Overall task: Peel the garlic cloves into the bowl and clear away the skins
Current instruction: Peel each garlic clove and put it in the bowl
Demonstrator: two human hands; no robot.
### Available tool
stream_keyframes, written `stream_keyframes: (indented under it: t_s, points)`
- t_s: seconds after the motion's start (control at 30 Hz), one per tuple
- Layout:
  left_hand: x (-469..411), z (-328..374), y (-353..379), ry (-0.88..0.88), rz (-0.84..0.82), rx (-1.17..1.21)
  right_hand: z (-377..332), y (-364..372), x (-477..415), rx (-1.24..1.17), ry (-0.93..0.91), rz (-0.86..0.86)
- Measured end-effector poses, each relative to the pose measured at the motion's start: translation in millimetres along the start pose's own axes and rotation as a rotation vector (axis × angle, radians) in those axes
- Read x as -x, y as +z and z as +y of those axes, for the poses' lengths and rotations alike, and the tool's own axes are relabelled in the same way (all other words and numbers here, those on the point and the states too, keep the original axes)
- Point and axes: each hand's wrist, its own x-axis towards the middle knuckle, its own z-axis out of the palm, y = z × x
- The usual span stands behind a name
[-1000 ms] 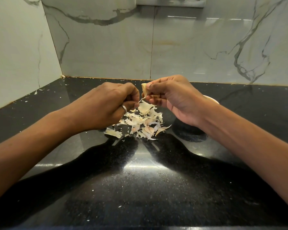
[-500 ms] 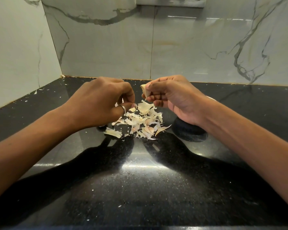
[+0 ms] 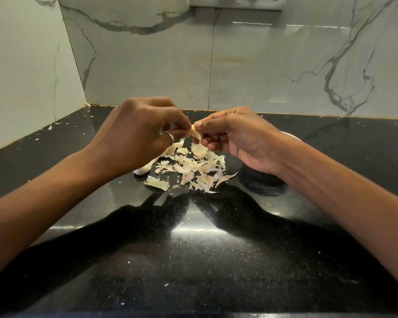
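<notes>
Pale garlic clove [image 3: 195,133] up in mid-air, caught between both hands above the counter
The right hand [image 3: 237,138] pinches it in curled fingertips, the ringed left hand [image 3: 138,136] nips its left tip with thumb and forefinger; below lies the loose heap of papery cream skins [image 3: 193,166] on the glossy black speckled counter [image 3: 193,260], and a white bowl's rim [image 3: 291,136] peeks out behind the right wrist

bright overhead light | glare on countertop [image 3: 193,228] | wide-angle edge bending
</notes>
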Motion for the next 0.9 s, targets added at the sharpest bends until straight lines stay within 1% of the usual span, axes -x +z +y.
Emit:
stream_keyframes:
  t_s: [0.3, 0.67, 0.9]
  points:
    - [0.1, -2.5, 2.8, 0.015, -0.049, -0.006, 0.1, 0.0, 1.0, 0.047, 0.006, -0.021]
    - [1.5, -2.0, 4.5, 0.072, -0.113, -0.106, -0.8, 0.8, 1.1, 0.038, 0.008, -0.033]
    - [2.2, 1.4, 5.8, 0.013, -0.121, -0.161, -0.2, 1.3, -1.9, -0.015, 0.005, -0.012]
